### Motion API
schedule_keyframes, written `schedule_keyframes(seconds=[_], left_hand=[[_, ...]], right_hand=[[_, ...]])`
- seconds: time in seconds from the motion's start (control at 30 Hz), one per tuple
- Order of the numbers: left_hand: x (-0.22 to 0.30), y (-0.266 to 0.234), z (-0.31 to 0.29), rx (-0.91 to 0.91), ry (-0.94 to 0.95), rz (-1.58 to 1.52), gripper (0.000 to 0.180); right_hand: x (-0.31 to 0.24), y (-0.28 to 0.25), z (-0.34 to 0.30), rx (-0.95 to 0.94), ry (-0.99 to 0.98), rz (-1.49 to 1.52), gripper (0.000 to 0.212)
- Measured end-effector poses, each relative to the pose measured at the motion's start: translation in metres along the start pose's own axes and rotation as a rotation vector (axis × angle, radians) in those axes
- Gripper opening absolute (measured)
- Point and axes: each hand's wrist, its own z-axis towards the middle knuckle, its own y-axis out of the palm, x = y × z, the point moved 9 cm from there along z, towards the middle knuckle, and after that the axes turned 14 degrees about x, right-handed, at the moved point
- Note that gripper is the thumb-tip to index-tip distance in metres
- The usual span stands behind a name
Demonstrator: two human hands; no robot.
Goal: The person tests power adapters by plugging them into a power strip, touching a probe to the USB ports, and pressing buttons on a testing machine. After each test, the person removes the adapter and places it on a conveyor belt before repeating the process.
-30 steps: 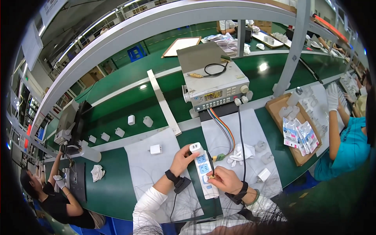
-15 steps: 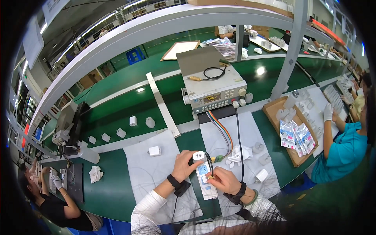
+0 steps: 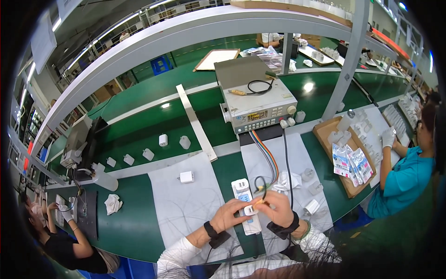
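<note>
A white power strip (image 3: 253, 226) with blue sockets lies between my forearms. One white USB charger (image 3: 240, 185) sits at its far end. At a second white charger (image 3: 251, 210) on the strip, my left hand (image 3: 228, 215) has thumb and fingers closed from the left side. My right hand (image 3: 276, 209), at the right of that charger, pinches an orange-yellow cable plug; the black cable (image 3: 261, 180) loops up from its fingers. Whether the plug is in the charger's port is hidden by the fingers. Both wrists wear black bands.
A grey test meter (image 3: 258, 116) stands beyond the strip, with rainbow wires (image 3: 265, 156) running down from it. A loose white charger (image 3: 186, 176) lies on the left white sheet (image 3: 181, 204). Several chargers line the green belt. A cardboard tray (image 3: 325, 135) and a co-worker are at right.
My left hand has moved from the far charger down to the nearer one. My right hand, with the cable plug, has shifted slightly right and up. The view has tilted a little.
</note>
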Motion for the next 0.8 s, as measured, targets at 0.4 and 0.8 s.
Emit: schedule_keyframes(seconds=[0.4, 0.8], left_hand=[[0.001, -0.004, -0.004, 0.081, 0.05, -0.09, 0.042], [-0.026, -0.121, 0.18, 0.314, 0.147, 0.74, 0.035]], right_hand=[[0.055, 0.027, 0.037, 0.153, 0.222, -0.012, 0.015], [0.055, 0.031, 0.036, 0.097, 0.168, -0.012, 0.019]])
